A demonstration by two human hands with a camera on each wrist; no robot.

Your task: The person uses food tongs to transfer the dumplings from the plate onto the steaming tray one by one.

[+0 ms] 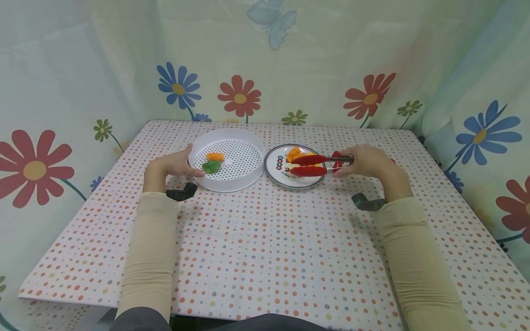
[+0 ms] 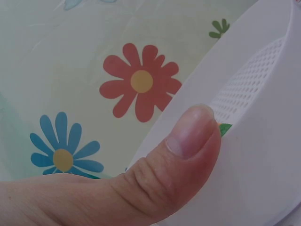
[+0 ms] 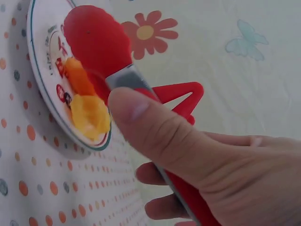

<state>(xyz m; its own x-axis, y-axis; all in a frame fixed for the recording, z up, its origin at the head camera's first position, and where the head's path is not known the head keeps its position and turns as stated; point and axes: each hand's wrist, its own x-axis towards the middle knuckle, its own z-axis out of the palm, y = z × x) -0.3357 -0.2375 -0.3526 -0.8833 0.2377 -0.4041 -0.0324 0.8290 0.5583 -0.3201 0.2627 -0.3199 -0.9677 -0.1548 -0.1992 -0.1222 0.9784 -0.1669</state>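
Note:
My left hand [image 1: 171, 165] grips the left side of a round white perforated basket [image 1: 232, 184], its thumb [image 2: 174, 165] against the wall by the rim. Inside the basket lie an orange piece [image 1: 215, 157] and a green leaf-like piece [image 1: 211, 167]. My right hand [image 1: 364, 161] holds red-headed tongs [image 1: 309, 171] around their handles, thumb on top. The two tong heads stand apart over a white plate [image 1: 273, 177] with a dark rim. On that plate rest an orange piece [image 3: 79, 77] and a yellow piece [image 3: 89, 115], partly hidden by the tongs.
A dotted cloth covers the table [image 1: 256, 257], with basket and plate side by side toward its back. Flower-printed curtains [image 1: 306, 82] hang behind and along both sides. Small dark wrist devices [image 1: 181, 192] sit on both wrists.

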